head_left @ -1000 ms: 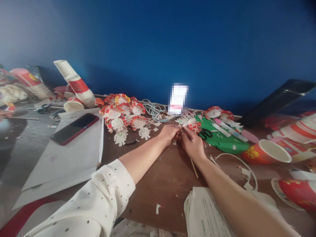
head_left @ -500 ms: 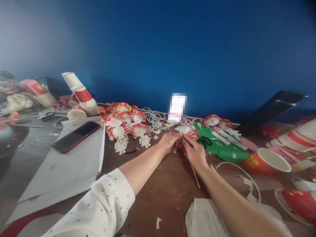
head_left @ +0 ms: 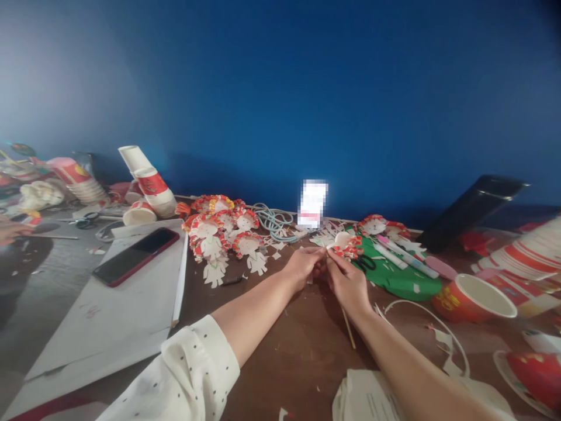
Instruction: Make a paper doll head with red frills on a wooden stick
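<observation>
My left hand [head_left: 307,264] and my right hand [head_left: 349,280] meet over the middle of the brown table, their fingertips pinched together. At those fingertips is a small white paper figure [head_left: 340,240] with a red and orange pleated frill; the pinched part is hidden by the fingers. A thin wooden stick [head_left: 349,328] shows below my right hand; whether the hand holds it I cannot tell. To the left lies a pile of similar frilled paper figures [head_left: 212,245]. Black scissors [head_left: 366,264] rest on green material [head_left: 397,283] right of my right hand.
A phone [head_left: 137,256] lies on a white board [head_left: 109,318] at left; a pixelated bright screen [head_left: 312,204] stands by the wall. Paper cups [head_left: 155,193], a red cup [head_left: 468,297], markers [head_left: 407,259] and a coiled cable [head_left: 274,222] surround the hands. Another person's hand [head_left: 13,230] is at far left.
The view has tilted up slightly, so the table sits lower. The frilled paper figure has shifted a little right at my fingertips, and more of its white disc shows. Both hands remain pinched together.
</observation>
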Demonstrator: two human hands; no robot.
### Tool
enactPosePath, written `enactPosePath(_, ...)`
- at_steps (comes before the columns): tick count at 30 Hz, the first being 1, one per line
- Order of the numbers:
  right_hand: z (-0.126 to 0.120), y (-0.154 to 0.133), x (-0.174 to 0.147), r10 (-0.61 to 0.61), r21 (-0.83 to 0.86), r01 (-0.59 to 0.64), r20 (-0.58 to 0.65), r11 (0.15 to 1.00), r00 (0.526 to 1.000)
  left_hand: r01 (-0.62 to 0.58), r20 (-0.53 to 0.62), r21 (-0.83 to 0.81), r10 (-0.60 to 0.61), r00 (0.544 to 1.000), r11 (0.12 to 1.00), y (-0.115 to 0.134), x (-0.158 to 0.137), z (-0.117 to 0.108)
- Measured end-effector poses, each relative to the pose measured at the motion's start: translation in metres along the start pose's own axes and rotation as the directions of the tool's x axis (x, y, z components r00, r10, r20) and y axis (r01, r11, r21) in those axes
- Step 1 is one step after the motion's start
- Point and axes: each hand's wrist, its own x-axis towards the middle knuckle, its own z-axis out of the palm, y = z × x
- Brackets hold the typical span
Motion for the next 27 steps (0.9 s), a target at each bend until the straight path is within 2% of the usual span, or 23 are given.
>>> enactPosePath(4, 0.0003, 0.0041, 0.0023, -0.149, -0.109, 0.151, 0.029, 0.983, 0.988, -0.042, -0.066, 0.011, 0.043, 0.997, 0.999, 0.0012, -0.0008, 0.0025)
enactPosePath(7, 0.0034, 0.0052, 0.0025, -0.184, -0.111, 0.186, 0.028, 0.976, 0.983, -0.039, -0.122, -0.011, 0.037, 0.992, 0.999, 0.0053, -0.003, 0.0054)
enactPosePath(13, 0.0057, 0.0052, 0.0019, -0.145, -0.096, 0.146, 0.025, 0.985, 0.989, -0.015, -0.182, -0.068, 0.002, 0.983, 0.998, 0.0071, -0.0039, 0.0072)
enactPosePath(21, 0.006, 0.0075, 0.001, -0.01, 0.025, 0.009, 0.061, 1.0, 0.998, -0.03, -0.161, -0.06, 0.02, 0.987, 0.998, 0.0048, -0.0016, 0.0047)
enactPosePath(27, 0.0043, 0.004, 0.0013, 0.007, 0.012, -0.007, 0.041, 1.0, 0.999, -0.039, -0.15, 0.007, 0.04, 0.988, 0.999, 0.006, -0.004, 0.0047)
